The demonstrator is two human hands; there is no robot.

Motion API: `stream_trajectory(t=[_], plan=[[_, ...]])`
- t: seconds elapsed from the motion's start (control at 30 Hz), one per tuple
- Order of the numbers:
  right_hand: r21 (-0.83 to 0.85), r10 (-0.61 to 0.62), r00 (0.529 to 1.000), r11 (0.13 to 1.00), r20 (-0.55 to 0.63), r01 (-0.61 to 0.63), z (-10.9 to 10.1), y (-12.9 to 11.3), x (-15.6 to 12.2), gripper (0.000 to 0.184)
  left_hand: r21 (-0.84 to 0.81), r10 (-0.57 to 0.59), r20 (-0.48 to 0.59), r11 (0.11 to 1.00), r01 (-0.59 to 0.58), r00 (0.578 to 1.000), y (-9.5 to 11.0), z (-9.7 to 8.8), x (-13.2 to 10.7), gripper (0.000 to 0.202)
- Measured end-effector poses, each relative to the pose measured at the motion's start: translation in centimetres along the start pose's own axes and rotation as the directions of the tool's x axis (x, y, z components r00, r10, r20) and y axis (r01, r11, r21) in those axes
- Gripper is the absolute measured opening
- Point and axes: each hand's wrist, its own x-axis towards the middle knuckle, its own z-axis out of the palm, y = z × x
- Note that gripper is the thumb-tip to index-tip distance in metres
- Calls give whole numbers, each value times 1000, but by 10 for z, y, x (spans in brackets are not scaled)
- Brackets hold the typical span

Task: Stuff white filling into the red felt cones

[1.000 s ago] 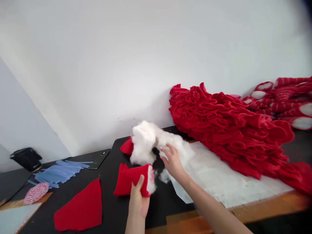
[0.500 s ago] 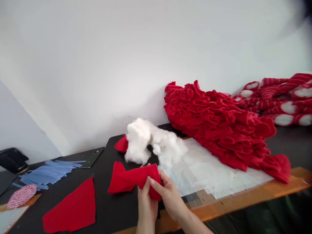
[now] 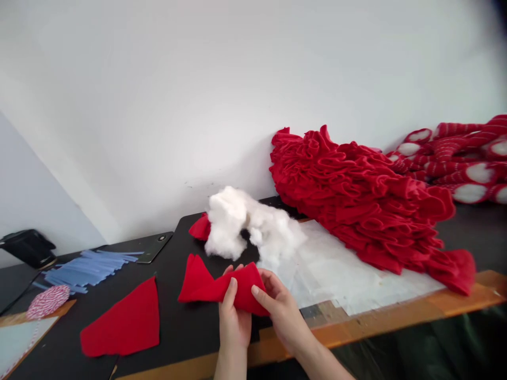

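A red fabric piece (image 3: 214,287) is held between both hands above the front of the black table. My left hand (image 3: 234,316) grips it from below, thumb on top and fingers behind the cloth. On its right end my right hand (image 3: 279,306) is closed, the thumb pressing the front and the fingers curled behind. The fabric's flared left end sticks out past my left hand. Just beyond lies a fluffy heap of white stuffing (image 3: 229,221), with another bit of red fabric (image 3: 200,227) partly hidden behind it.
A flat red fabric piece (image 3: 127,322) lies left. Blue strips (image 3: 87,269), a phone (image 3: 156,248), red-white twine (image 3: 48,302) and a black object (image 3: 29,247) are farther left. A big red fabric pile (image 3: 356,195) rests partly on plastic sheets (image 3: 328,274); striped stuffed pieces (image 3: 455,153) sit far right.
My left thumb has moved left, apart from my right thumb, and now lies on top of the red fabric. The right end of the fabric has turned slightly. The camera view has shifted a little.
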Motion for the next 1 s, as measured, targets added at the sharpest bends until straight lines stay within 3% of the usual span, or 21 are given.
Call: stream_trajectory(t=[0.13,0.23,0.33,0.43,0.57,0.7,0.8,0.9,1.0], plan=[[3,101,992,995,76,-101,1,-5,-5,39,-48,-85,103,995,90,991,-2,-5,-5,30],[83,162,986,983,24,-164,-5,-3,-1,33,-57,-144,134,987,152,981,-3,-6,-5,25],[201,167,984,968,-57,-152,-9,2,3,29,-53,-69,79,996,73,994,-6,-2,-4,29],[95,77,994,993,-72,-71,-12,4,0,36,1,27,13,1000,-27,1000,-11,-1,-3,38],[-227,-52,994,973,-95,29,-12,5,-8,41,11,-17,4,1000,17,1000,-16,-4,-3,32],[-117,-42,998,992,-43,37,-7,4,-9,47,-12,-105,75,994,106,992,-20,-3,-5,29],[-109,-117,992,988,-53,111,-10,1,-8,36,-52,-150,78,987,154,986,-13,0,-1,30],[-273,-308,949,921,-66,280,-19,2,-10,19,-102,-180,18,978,181,984,-3,2,3,25],[-524,-460,888,758,-8,388,-25,6,-10,23,-94,-217,-4,972,215,976,-3,6,0,27]])
